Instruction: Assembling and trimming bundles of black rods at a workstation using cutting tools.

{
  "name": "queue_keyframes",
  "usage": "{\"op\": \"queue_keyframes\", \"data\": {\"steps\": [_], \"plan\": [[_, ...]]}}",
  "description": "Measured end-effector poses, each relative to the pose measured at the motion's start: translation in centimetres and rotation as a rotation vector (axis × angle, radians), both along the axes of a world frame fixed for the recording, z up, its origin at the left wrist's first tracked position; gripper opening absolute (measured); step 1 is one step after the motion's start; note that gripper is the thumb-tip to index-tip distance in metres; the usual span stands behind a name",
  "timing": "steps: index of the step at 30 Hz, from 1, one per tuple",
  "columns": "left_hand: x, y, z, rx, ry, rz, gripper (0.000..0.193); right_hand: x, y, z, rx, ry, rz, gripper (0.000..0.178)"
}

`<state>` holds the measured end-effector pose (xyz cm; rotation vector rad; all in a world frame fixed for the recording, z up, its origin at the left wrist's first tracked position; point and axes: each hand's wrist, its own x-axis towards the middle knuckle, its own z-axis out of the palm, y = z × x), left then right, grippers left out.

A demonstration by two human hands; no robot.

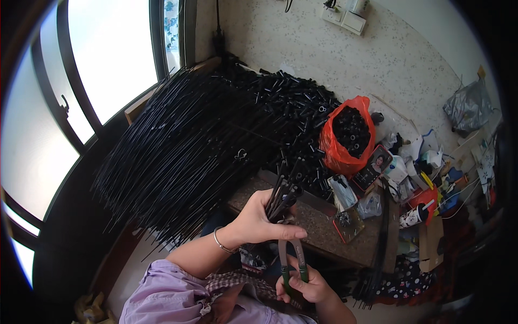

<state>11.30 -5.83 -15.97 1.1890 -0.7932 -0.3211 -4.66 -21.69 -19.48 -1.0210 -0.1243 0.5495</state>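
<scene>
Left hand (258, 218) fist-grips a small bundle of thin black rods (283, 195), fingers wrapped tight round it, thumb lying across the front. The bundle stands roughly upright, tips fanning out above the fist, held over the near edge of the speckled stone bench (318, 229).

Right hand (305, 283) sits below it, fingers closed round the green handles of a pair of metal pliers (291, 264). Plier nose points up at the lower end of the bundle; contact is hidden behind the left thumb, can't tell.

Step in hand, my read: working the rod ends with the pliers, one handful at a time. The next move calls for keeping the bundle clamped and the ends square to the nose, or the rods will splay.

Stock: large fan of long black rods (178, 146) at left, heap of short black tube pieces (294, 113) behind.

Packaging:
- orange plastic bag (345, 146), open, full of small black parts, right of the heap
- clear plastic pouches (356, 200) on the bench's right end
- crumpled grey foil bag (468, 110) far right against the wall
- white wall socket plate (345, 16) top centre
</scene>
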Motion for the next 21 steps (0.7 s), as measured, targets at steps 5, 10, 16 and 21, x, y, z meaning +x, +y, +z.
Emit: {"op": "queue_keyframes", "data": {"steps": [5, 10, 16, 21], "plan": [[-0.9, -2.2, -0.1, 0.078, 0.124, -0.072, 0.035, -1.0, 1.1, -3.9, -0.146, 0.002, -0.190, 0.029], [-1.2, -4.2, -2.4, 0.076, 0.081, 0.163, 0.044, 0.0, 1.5, -5.7, -0.369, -0.034, -0.370, 0.014], [-0.2, -4.4, -4.2, -0.039, 0.161, 0.092, 0.044, 4.8, -11.7, -7.4, -1.397, -0.403, -1.110, 0.014], [0.1, -5.0, -5.2, 0.068, 0.129, -0.002, 0.046, 6.7, -17.7, -9.8, -1.799, -0.223, -1.020, 0.025]]}}
